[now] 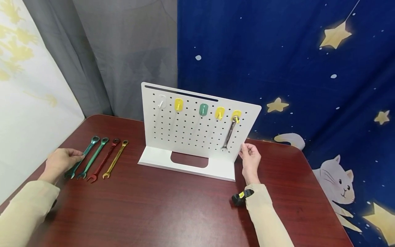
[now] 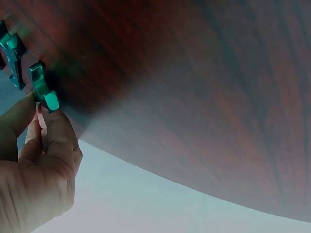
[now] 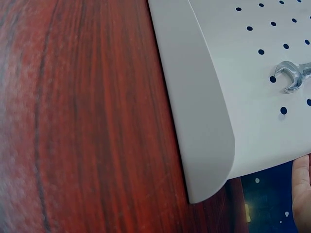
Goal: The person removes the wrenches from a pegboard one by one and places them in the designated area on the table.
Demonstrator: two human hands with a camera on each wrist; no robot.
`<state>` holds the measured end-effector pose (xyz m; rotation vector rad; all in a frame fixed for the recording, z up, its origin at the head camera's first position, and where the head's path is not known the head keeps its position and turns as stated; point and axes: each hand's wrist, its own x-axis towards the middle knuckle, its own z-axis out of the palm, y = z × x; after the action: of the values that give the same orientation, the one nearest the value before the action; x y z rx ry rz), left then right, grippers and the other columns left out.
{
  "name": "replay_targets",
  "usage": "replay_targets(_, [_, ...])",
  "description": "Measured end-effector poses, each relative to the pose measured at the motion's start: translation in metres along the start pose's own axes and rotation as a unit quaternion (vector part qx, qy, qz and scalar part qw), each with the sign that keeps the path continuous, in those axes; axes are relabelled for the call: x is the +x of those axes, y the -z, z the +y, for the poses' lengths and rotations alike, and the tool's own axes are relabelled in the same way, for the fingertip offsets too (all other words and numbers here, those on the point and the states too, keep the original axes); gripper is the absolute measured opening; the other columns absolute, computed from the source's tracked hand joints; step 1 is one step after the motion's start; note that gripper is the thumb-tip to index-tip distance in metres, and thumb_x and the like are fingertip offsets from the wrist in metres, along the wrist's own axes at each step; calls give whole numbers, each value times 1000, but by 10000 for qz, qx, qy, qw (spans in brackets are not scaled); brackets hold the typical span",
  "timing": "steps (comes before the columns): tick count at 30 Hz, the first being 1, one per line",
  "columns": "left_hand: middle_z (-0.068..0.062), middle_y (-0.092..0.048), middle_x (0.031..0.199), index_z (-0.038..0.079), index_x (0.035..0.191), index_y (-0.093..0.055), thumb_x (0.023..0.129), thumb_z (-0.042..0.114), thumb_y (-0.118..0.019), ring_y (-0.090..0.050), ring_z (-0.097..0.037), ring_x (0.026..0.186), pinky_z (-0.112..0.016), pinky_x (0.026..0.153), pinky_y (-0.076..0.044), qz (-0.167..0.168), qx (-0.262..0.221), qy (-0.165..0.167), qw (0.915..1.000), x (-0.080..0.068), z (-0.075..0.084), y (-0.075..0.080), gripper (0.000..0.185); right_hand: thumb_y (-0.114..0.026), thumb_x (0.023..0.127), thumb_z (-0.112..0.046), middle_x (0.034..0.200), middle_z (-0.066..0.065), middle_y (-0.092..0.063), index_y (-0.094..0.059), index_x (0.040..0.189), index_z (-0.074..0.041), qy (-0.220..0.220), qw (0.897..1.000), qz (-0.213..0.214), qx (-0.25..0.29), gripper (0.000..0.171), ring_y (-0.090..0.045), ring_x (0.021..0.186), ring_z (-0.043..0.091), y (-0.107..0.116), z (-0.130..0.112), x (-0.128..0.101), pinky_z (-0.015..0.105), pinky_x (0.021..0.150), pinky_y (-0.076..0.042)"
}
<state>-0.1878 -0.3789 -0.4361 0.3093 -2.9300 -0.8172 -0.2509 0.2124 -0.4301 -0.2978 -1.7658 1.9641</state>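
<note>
On the left of the table, my left hand (image 1: 61, 161) pinches the blue-teal combination wrench (image 1: 87, 151) near its lower end. In the left wrist view, thumb and fingers close around that wrench's shiny end (image 2: 43, 87). Beside it lie a green wrench (image 1: 96, 156), a red wrench (image 1: 106, 159) and a yellow wrench (image 1: 116, 158). My right hand (image 1: 250, 159) grips the right edge of a white pegboard stand (image 1: 188, 133); its fingers behind the board are partly hidden. A silver wrench (image 1: 229, 134) hangs from the board's rightmost yellow hook (image 1: 236, 113).
More hooks stand along the board's upper part: a white hook (image 1: 162, 101), a yellow hook (image 1: 178, 104), a green hook (image 1: 203, 109) and another yellow hook (image 1: 219, 113). The dark red table (image 1: 172, 206) has a rounded edge, with curtains (image 1: 247, 51) behind.
</note>
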Motion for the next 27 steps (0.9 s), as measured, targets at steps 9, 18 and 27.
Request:
replay_targets(9, [-26,-65,86,-7,91,-68,85,17,-66,-55,-36,74,-29,53,-35,68,119,-33,9999,-1,1,0,25,-65,89,-20,75,-7,-61,-59,97,3,-35,9993,-84,-360,26,-60,71,4,1,-1,-1,23,74,-56])
replay_targets(18, [-24,-65,82,-7,90,-68,85,16,-66,-52,-25,66,-27,50,-34,71,135,-10,9999,0,1,-1,24,-67,88,-22,74,-8,-62,-60,96,2,-41,9995,-62,-309,26,-59,71,4,1,-1,-2,29,77,-56])
replay_targets(27, [-25,-65,83,-7,90,-68,85,16,-66,-52,-28,69,-27,50,-35,86,146,-31,9999,-2,3,0,24,-65,89,-21,75,-7,-61,-59,98,3,-59,9993,-89,-346,26,-59,72,4,2,-1,-2,27,78,-56])
